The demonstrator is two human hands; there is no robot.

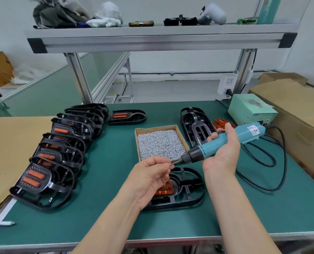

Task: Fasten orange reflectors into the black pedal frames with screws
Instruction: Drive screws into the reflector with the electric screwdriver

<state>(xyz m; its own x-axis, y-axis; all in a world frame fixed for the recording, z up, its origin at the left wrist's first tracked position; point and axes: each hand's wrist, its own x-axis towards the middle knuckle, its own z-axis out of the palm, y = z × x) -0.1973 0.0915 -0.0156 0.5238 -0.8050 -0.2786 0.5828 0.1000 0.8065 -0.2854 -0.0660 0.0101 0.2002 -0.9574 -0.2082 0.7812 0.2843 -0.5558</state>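
My right hand (224, 149) grips a teal electric screwdriver (224, 143), tip pointing left. My left hand (150, 178) pinches a small screw (169, 163) against the driver's bit. Below both hands a black pedal frame (187, 189) lies flat on the green mat with an orange reflector (164, 189) seated in it, partly hidden by my left hand. A cardboard tray of screws (160, 142) sits just behind.
A row of black frames with orange reflectors (57, 156) leans along the left. One more frame (127, 116) lies behind the tray. Stacked bare frames (195, 125) and loose orange reflectors (221, 124) sit at right, beside a green power box (251, 111) and the black cable (273, 162).
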